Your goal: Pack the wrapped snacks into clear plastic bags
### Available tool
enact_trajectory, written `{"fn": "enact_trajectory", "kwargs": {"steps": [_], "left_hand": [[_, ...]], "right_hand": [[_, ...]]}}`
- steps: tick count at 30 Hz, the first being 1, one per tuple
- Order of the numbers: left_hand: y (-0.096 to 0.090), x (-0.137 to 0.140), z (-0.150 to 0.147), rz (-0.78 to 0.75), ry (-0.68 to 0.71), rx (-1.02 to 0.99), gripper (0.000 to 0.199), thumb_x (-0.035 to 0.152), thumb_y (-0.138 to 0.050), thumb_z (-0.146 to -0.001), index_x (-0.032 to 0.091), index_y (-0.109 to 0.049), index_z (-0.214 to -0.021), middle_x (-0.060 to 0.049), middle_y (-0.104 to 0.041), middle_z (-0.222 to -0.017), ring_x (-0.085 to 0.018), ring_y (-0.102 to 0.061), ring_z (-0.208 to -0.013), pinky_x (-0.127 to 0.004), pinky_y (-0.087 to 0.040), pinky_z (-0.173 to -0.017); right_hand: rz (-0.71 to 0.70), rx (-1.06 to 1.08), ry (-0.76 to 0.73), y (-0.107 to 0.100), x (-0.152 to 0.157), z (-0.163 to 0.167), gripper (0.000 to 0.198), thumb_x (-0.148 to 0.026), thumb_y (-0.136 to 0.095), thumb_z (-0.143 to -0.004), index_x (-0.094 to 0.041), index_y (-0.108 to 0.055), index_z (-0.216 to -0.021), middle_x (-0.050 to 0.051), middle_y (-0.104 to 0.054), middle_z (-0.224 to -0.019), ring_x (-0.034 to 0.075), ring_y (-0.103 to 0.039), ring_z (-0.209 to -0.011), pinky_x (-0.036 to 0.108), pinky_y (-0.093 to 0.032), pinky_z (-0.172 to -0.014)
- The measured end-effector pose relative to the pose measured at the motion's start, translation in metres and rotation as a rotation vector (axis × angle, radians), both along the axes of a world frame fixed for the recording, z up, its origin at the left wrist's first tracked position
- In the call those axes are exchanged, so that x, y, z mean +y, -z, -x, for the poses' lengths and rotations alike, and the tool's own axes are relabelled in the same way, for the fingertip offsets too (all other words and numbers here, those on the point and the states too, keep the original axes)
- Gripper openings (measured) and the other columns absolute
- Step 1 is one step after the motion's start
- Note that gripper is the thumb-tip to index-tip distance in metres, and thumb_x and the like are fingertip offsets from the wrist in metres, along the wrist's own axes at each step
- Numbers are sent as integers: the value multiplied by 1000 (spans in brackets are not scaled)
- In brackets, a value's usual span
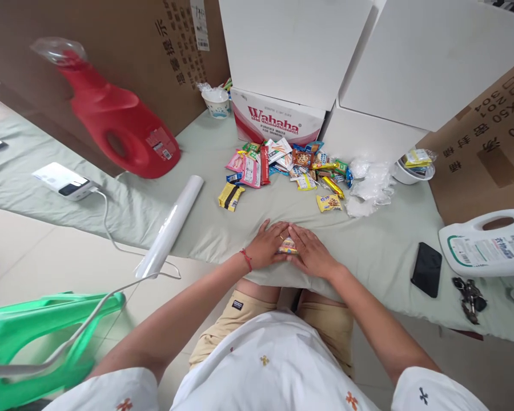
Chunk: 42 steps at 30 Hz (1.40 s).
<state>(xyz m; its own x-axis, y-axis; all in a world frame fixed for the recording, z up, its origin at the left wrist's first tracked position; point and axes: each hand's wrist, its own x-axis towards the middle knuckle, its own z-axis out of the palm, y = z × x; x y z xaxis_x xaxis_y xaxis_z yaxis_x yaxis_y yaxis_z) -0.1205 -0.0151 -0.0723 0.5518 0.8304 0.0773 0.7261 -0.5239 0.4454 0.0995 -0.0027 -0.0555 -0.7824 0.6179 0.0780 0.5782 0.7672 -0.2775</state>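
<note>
A small, colourful snack packet (pixel 288 246) lies at the near edge of the cloth-covered surface, mostly covered by my two hands. My left hand (pixel 265 245), with a ring and a red wrist string, grips its left side. From the other side my right hand (pixel 312 251) grips it too, and the fingertips of both hands meet above it. Beyond them is a loose heap of wrapped snacks (pixel 251 171) in several colours. A yellow and black packet (pixel 230 197) sits apart at the heap's left, and a yellow packet (pixel 329 202) lies at its near right.
White boxes and a Wahaha carton (pixel 278 120) stand behind the heap. Clear plastic wrappers (pixel 370 188) and a white bowl (pixel 413 171) are at right, with a phone (pixel 426 269), keys (pixel 470 299) and a white jug (pixel 488 242). Leftward are a plastic roll (pixel 171 225), red jug (pixel 124 125) and cabled power bank (pixel 64 181).
</note>
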Motion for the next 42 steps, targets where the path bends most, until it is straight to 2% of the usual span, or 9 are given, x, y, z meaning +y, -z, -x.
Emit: {"fn": "enact_trajectory", "kwargs": {"steps": [5,9,12,17,23,30,36,39,42], "left_hand": [[-2,7,3,131,-4,-49,91,29,-70,-79,16,-29,-159,-22,-38,-163,-35,-31,-154,-67,-6,-125],[-1,10,14,224,20,-176,104,25,-69,-73,16,-17,-164,-21,-27,-169,-37,-23,-157,-66,-4,-126],[-5,9,26,327,2,-427,100,33,-63,-83,18,-9,-166,-17,-20,-172,-34,-21,-158,-58,-14,-128],[-18,2,26,346,-40,-671,51,47,-43,-103,23,-54,-147,-11,-51,-155,-28,-42,-147,-46,-32,-124],[-23,-3,12,368,-15,-640,60,56,-74,-84,20,-63,-130,-12,-65,-125,-26,-63,-114,-39,-49,-103],[-38,-3,-6,597,-85,-490,78,43,-84,-68,18,-56,-136,-4,-72,-96,-20,-66,-83,-30,-51,-73],[-55,5,-4,844,-75,-686,63,60,-72,-82,15,-66,-126,-1,-68,-78,-12,-55,-57,-25,-38,-53],[-51,3,-6,805,-210,-958,59,63,-67,-88,18,-70,-125,-6,-73,-91,-14,-61,-68,-24,-41,-57],[-42,-2,-29,861,-307,-1348,57,60,-73,-84,22,-68,-126,-10,-72,-123,-22,-68,-102,-30,-52,-80]], "right_hand": [[-128,-70,-40,7,3,-2,75,-44,-50,-103,-5,-26,-162,25,-21,-169,35,-34,-147,55,-34,-116],[-209,-84,-33,8,7,0,63,-39,-53,-103,-9,-39,-158,23,-40,-161,36,-46,-132,53,-43,-105],[-219,-42,-22,6,8,0,57,-39,-54,-103,-13,-48,-152,22,-54,-147,35,-51,-121,51,-48,-97],[-212,146,-39,-7,4,-3,51,-38,-52,-103,-16,-51,-149,21,-57,-140,33,-52,-121,51,-49,-99],[-135,346,-29,-7,-13,-10,40,-31,-50,-105,-23,-58,-143,17,-60,-131,28,-58,-114,47,-52,-97],[133,365,-114,-3,-23,-26,51,-30,-55,-102,-29,-50,-153,15,-62,-135,26,-64,-117,43,-58,-96],[569,759,161,-14,-30,-34,50,-36,-59,-100,-32,-54,-150,7,-65,-140,25,-62,-129,43,-50,-112],[911,1043,400,-16,-39,-27,53,-48,-65,-96,-33,-55,-146,5,-68,-137,24,-71,-114,44,-58,-101],[1186,1198,500,-12,-45,-12,54,-58,-66,-93,-32,-54,-139,6,-73,-122,21,-76,-80,42,-65,-75]]}}
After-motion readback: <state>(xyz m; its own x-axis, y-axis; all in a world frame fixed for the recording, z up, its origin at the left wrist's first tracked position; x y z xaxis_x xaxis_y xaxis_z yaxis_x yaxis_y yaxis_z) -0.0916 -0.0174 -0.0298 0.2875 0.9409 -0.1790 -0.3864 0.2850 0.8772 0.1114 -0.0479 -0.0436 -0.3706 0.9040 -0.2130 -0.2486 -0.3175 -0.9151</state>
